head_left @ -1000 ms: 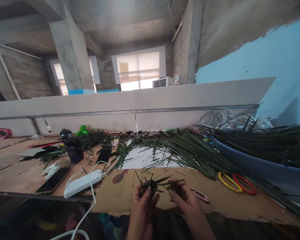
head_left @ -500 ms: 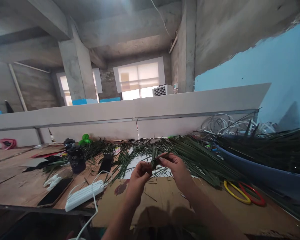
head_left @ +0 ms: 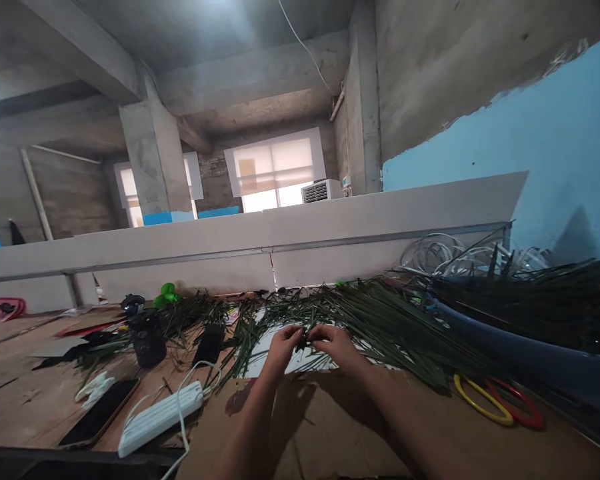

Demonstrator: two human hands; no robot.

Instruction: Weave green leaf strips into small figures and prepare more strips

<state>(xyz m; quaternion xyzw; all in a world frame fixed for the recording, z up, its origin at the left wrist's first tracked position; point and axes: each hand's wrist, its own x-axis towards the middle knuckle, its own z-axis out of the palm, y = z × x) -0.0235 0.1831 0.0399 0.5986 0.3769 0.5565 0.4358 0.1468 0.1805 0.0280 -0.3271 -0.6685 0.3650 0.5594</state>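
My left hand (head_left: 283, 348) and my right hand (head_left: 336, 345) are close together over the front of the leaf pile, thumbs and fingertips pinched. Between them is a small dark green piece of leaf strips (head_left: 303, 342), gripped from both sides. Its exact shape is too small and dark to make out. Just behind spread many loose long green leaf strips (head_left: 380, 313), partly lying on a white sheet (head_left: 265, 357). Under my forearms lies a flat brown cardboard (head_left: 320, 427).
To the right stand a blue basin (head_left: 500, 340) full of leaves and scissors with yellow and red handles (head_left: 497, 403). On the left are a white power strip (head_left: 163, 417), a phone (head_left: 100, 413), a second black phone (head_left: 211, 343) and a dark bottle (head_left: 147, 337). A white partition (head_left: 330, 260) runs behind.
Both hands have moved slightly away from me, toward the leaf pile, with the leaf piece still between them. My right fingers have curled in closer. The camera view has shifted slightly.
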